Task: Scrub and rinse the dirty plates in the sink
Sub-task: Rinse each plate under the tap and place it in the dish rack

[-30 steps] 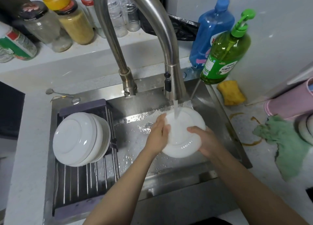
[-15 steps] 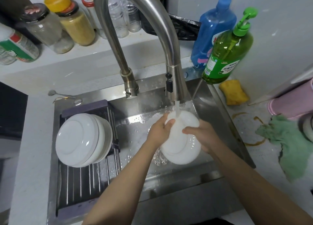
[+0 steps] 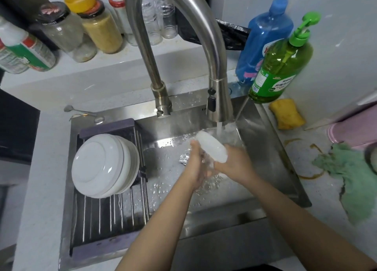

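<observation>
Hands, left (image 3: 196,164) and right (image 3: 234,164), grip tilted plate (image 3: 212,146), edge-on, rim slanting upper-left to lower-right.

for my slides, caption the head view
Both hands, left and right, tilt a white plate under the running faucet.

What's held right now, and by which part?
One white plate, tilted under the running faucet. Left hand and right hand grip its lower rim from opposite sides.

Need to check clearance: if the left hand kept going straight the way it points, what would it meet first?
Likely the plate it already touches; the left hand points up toward the faucet stream. Depth is unclear.
</observation>
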The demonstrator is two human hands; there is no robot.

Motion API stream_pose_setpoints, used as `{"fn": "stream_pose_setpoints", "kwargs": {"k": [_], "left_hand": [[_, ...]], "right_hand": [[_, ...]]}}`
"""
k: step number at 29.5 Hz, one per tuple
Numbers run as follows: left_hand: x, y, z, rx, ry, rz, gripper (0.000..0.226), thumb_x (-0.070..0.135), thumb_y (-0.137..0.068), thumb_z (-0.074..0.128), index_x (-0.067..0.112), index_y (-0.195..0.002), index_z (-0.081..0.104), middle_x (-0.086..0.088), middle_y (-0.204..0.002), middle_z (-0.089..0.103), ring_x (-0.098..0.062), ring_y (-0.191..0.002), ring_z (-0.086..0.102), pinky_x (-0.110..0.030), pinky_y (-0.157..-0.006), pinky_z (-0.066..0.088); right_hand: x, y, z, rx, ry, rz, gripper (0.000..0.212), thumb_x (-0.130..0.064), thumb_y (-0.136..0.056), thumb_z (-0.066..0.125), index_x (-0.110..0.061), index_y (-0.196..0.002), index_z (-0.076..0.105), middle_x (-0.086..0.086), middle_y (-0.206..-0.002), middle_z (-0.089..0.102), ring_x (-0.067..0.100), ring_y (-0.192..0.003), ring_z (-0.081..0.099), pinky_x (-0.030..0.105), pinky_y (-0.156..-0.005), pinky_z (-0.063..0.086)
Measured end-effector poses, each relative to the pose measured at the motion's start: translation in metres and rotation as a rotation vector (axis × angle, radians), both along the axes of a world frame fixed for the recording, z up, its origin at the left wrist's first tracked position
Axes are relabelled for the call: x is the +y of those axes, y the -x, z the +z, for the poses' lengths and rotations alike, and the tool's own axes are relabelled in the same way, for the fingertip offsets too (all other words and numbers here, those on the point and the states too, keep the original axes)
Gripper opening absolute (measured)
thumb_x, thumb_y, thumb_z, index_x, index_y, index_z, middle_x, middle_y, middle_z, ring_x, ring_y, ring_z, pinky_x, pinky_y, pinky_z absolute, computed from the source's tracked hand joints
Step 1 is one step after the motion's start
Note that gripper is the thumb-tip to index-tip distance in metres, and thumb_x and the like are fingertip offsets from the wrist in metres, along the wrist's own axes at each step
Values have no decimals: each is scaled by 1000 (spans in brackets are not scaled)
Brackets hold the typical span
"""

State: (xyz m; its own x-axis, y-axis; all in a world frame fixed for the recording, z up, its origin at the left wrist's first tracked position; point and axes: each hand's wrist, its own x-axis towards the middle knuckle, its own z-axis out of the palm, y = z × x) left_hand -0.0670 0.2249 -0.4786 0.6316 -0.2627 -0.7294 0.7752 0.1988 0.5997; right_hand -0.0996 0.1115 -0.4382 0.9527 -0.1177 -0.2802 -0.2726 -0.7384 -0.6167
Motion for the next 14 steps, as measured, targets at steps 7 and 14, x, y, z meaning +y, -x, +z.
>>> {"fn": "stream_pose_setpoints", "kwargs": {"k": [7, 14], "left_hand": [[17, -6, -5, 263, 68, 176, 45, 36, -98, 50, 3, -129, 54, -17, -108, 65, -30, -91, 64, -43, -82, 52], [21, 21, -15, 50, 49, 69, 47, 44, -102, 33, 14, -133, 51, -6, -110, 71, -16, -91, 71, -30, -63, 59]], "right_hand": [[-10, 25, -29, -192, 323, 610, 24, -38, -76, 67, -18, -89, 71, -1, -87, 73, 16, -76, 71, 21, -51, 49], [-22, 4, -52, 201, 249, 381, 94, -70, -81, -16, -15, -153, 7, 3, -160, 1, 14, -147, -5, 27, -115, -9]]}}
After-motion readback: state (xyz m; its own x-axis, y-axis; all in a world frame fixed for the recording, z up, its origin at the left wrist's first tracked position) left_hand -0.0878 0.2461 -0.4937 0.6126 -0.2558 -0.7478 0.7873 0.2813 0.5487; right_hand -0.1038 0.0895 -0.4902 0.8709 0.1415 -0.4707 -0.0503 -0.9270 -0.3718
